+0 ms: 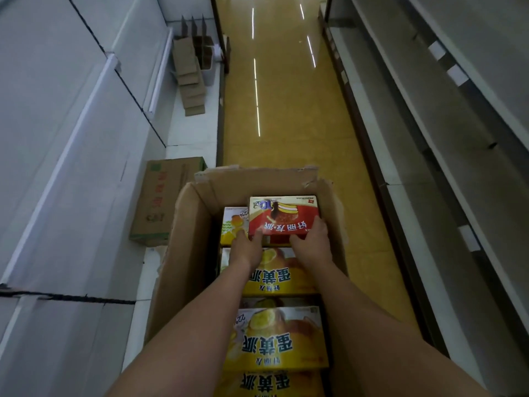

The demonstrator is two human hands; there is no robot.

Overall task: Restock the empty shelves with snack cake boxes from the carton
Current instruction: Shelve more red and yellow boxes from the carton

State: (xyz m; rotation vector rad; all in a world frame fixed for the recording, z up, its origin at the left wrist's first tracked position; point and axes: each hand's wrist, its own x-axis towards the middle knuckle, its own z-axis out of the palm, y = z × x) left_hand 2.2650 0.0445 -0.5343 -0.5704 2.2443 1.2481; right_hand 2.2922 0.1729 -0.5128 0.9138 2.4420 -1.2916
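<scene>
Carton (189, 253) holds yellow boxes (274, 336); both hands grip red box (282, 219).

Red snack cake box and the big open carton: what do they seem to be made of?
Red snack cake box: looks like thin printed paperboard with a glossy finish, judging by its crisp edges and light sheen. Open carton: plain brown corrugated cardboard, matte, with torn, ragged flap edges. Both hands, left hand and right hand, grip the red box.

We reach both bare forearms straight ahead and downward, running side by side with a narrow gap between them. Our left hand (246, 245) and right hand (310, 239) are curled, fingers forward, thumbs on top. What they clasp sits between and just beyond the fingertips.
</scene>
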